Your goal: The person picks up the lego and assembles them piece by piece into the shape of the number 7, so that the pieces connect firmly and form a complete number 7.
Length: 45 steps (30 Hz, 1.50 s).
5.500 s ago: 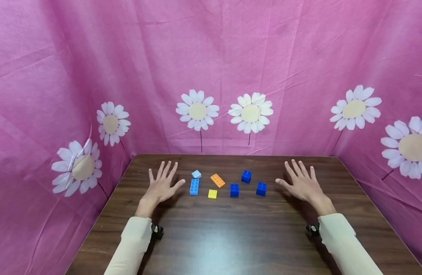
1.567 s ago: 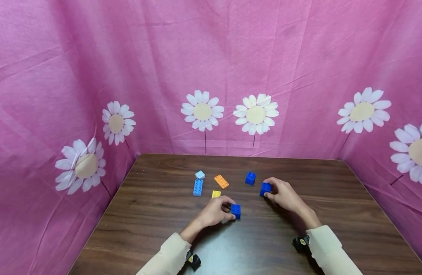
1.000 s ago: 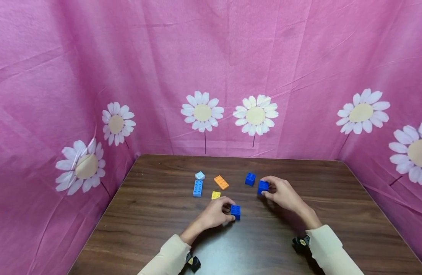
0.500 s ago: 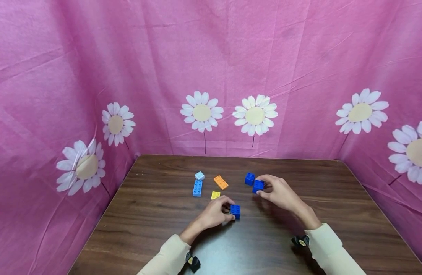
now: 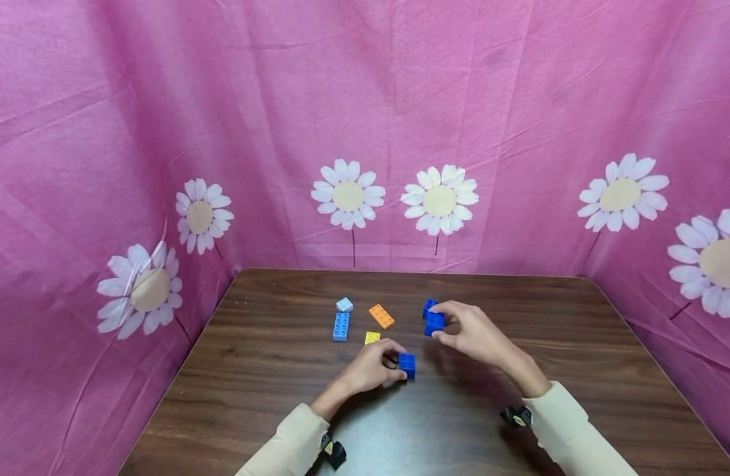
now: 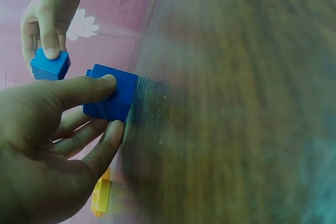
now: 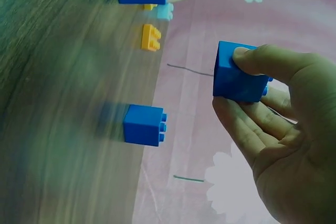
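My left hand [image 5: 371,367] pinches a dark blue building brick [image 5: 407,365] on the table, thumb on one side and fingers on the other; in the left wrist view this blue brick [image 6: 115,93] sits at the table surface. My right hand [image 5: 475,334] grips a second dark blue brick [image 5: 434,323], raised off the table in the right wrist view, where its underside faces the wood. Behind it, partly covered in the head view, a third dark blue brick [image 5: 428,306] stands on the table; the right wrist view shows this blue brick [image 7: 143,125] with its studs up.
Left of the hands lie an orange brick [image 5: 381,316], a light blue long brick [image 5: 340,326] and a pale blue small brick [image 5: 344,304]. A yellow brick [image 5: 372,338] lies just behind my left hand. Pink flowered cloth [image 5: 258,165] surrounds the brown table [image 5: 234,370].
Both hands, flat on the table at first, took hold of blue bricks. The left brought its brick nearer; the right lifted its brick and moved left, toward the third blue one.
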### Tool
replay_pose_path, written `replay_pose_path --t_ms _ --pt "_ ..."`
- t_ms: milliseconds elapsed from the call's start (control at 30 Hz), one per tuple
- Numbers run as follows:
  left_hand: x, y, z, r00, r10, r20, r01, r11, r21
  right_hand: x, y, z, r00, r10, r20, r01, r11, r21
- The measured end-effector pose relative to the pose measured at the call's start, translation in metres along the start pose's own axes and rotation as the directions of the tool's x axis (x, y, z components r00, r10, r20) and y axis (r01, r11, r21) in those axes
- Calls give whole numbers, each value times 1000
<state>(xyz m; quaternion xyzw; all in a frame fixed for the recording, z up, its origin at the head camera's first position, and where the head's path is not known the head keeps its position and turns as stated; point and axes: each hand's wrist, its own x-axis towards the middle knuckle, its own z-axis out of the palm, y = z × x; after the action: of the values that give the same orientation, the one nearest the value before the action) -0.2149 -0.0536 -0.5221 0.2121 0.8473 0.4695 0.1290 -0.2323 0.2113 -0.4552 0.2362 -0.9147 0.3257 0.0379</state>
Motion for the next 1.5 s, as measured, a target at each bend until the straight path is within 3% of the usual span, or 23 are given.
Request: replay_pose_path --t_ms 533,967,1500 --pt "1 -3 -1 999 -18 39 20 999 -48 0 -17 12 995 -86 43 87 996 -8" --pt "4 -5 -3 999 12 44 -10 999 -48 -1 -23 24 988 -103 114 105 994 -8" --pt "6 -3 -3 999 24 41 -22 999 -48 -3 -25 36 981 -133 139 132 991 14"
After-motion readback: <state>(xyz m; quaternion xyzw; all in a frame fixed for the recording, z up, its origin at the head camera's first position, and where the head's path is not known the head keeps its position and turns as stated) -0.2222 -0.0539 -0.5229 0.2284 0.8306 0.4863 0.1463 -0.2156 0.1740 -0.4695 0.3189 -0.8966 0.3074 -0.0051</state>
